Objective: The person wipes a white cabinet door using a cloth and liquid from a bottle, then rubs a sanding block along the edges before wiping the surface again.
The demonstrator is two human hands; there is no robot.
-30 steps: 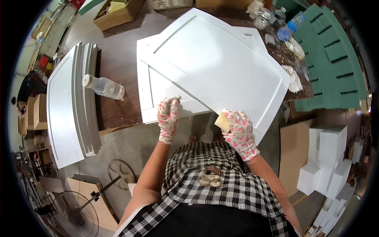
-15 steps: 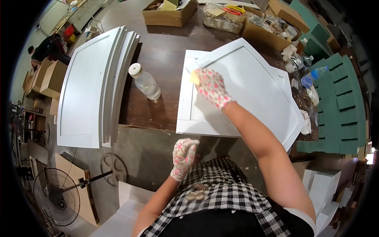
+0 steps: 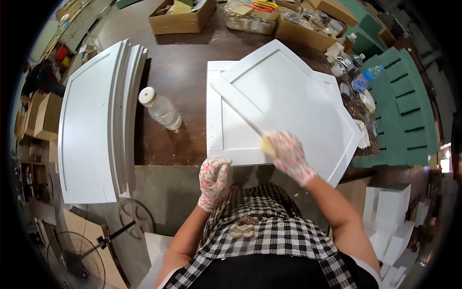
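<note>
My right hand [image 3: 290, 156], in a floral-patterned glove, grips a pale yellow pad [image 3: 267, 146]. The pad lies against the near left edge of a white framed panel [image 3: 301, 103], which is turned askew on top of another white panel [image 3: 215, 108]. A matching glove covers my left hand [image 3: 213, 179], closed in a fist just off the lower panel's front left corner. Its curled fingers hide whatever may be inside. The pad's exact kind does not show.
White curved panels [image 3: 89, 115] are stacked on the left. Between the stacks stands a clear bottle [image 3: 163, 113] with a white lid. Cardboard boxes [image 3: 185, 24] line the table's far side; plastic bottles [image 3: 373, 73] stand right. A fan [image 3: 74, 260] is at lower left.
My right hand has slid the pad along the upper panel's edge, from its far left corner toward me. My left hand, still closed, is now nearer the lower panel's front edge.
</note>
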